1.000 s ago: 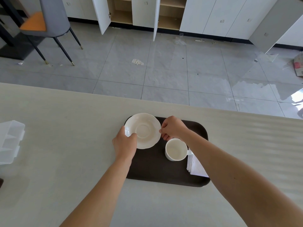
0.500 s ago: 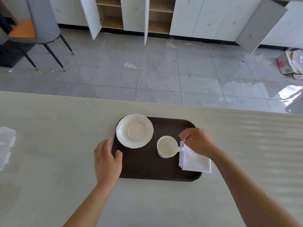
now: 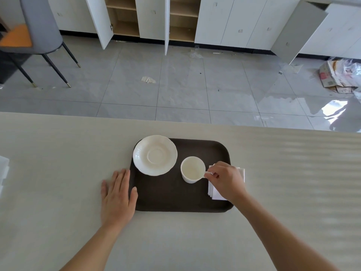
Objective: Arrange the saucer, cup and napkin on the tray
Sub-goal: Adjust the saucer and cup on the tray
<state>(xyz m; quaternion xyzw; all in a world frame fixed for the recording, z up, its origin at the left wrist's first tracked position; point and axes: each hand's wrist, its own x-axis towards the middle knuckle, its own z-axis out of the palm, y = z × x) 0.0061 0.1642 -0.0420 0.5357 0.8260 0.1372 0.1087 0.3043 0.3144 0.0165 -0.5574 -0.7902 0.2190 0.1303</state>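
Right hand [image 3: 226, 180] pinched on handle of cup [image 3: 192, 169], upright mid-tray [image 3: 172, 198] beside saucer [image 3: 155, 155] (far-left corner). Napkin [image 3: 215, 192] under that hand, overhanging right rim. Left hand [image 3: 117, 196] flat, fingers spread, on desk [image 3: 58, 163], thumb touching tray.

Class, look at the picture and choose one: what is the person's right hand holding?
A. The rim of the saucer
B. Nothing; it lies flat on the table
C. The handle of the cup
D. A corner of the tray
C. The right hand pinches the small handle on the right side of the cup, above the napkin, while the saucer sits untouched on the tray.
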